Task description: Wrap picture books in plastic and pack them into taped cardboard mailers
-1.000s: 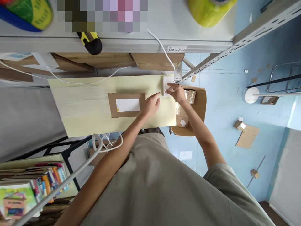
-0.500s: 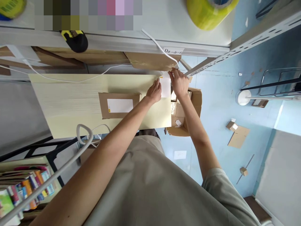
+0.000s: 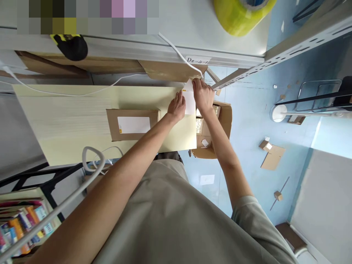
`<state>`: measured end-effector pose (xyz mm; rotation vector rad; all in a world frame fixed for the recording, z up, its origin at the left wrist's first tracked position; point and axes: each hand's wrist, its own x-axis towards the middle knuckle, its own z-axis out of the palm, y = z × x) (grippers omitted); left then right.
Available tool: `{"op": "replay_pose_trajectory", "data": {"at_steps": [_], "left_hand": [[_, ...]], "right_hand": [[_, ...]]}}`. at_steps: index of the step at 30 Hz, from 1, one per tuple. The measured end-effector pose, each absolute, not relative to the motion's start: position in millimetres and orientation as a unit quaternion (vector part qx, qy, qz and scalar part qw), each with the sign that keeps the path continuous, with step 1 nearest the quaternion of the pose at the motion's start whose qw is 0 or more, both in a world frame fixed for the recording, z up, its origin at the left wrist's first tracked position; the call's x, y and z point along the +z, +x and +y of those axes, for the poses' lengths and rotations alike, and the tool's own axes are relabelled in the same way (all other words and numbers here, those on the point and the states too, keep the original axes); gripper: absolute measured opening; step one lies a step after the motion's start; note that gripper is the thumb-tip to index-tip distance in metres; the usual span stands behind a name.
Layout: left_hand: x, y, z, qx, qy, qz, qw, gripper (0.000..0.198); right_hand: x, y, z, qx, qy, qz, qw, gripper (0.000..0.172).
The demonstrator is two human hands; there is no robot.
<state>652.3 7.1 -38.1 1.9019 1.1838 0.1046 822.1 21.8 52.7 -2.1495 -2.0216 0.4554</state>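
Observation:
A white label sheet [image 3: 189, 104] with a small yellow mark lies at the right end of a pale yellow board [image 3: 68, 99]. My right hand [image 3: 203, 96] is closed, its fingertips pinching the top of the sheet, where a white flap is raised. Along the sheet's left edge rests my left hand [image 3: 176, 106], fingers stretched out and lying low on the board. To the left of it is a flat cardboard box [image 3: 110, 124] bearing a white label [image 3: 134, 125]; my left forearm passes by its lower right corner.
An open carton [image 3: 227, 124] with boxes inside stands beyond the board's right end. On the shelf above are a roll of yellow tape [image 3: 242, 18] and a black-and-yellow cutter [image 3: 71, 47]. A white cable [image 3: 176, 49] hangs near my right hand. Books [image 3: 24, 227] fill a lower-left rack.
The whole view has shifted slightly, so things sit further left. More of the white flap shows between my hands at the sheet's top. Both hands stay at the sheet.

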Motion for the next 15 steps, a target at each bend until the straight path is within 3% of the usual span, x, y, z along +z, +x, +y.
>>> {"op": "replay_pose_trajectory", "data": {"at_steps": [6,15], "left_hand": [[-31,657,8,0.024,0.763,0.491,0.420,0.084],[-24,665,8,0.031,0.759,0.492,0.426,0.087]], "right_hand": [[51,822,21,0.152,-0.675,-0.714,0.104,0.054],[56,815,23,0.163,-0.716,-0.673,0.087,0.051]]}}
